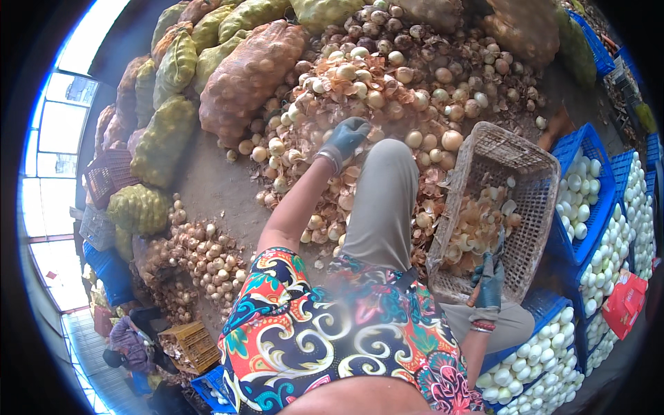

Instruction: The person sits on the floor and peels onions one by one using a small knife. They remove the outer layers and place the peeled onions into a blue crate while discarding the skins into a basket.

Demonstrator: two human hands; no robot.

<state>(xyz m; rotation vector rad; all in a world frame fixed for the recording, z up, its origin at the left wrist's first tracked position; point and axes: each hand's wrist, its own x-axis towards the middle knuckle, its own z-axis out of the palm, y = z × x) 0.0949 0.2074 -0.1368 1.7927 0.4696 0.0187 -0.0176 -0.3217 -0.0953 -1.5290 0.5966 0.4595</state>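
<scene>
My left hand (346, 139), in a dark green coated glove, is over the heap of onions (311, 111) and loose skins; whether its fingers hold an onion cannot be told. My right hand (488, 277), gloved alike, grips a knife (474, 293) by its wooden handle, over the near end of a dirty whitish plastic crate (551, 171). Onion skins and trimmings (480, 223) lie inside that crate. My bent knee in grey trousers rises between the heap and my body.
Blue crates (604, 192) of peeled white onions (578, 181) stand at the right. Full mesh sacks (251, 78) line the upper left. A smaller onion pile (212, 259) lies lower left, near another person (127, 340) beside a yellow-brown crate (194, 346). A red bag (624, 301) rests on peeled onions.
</scene>
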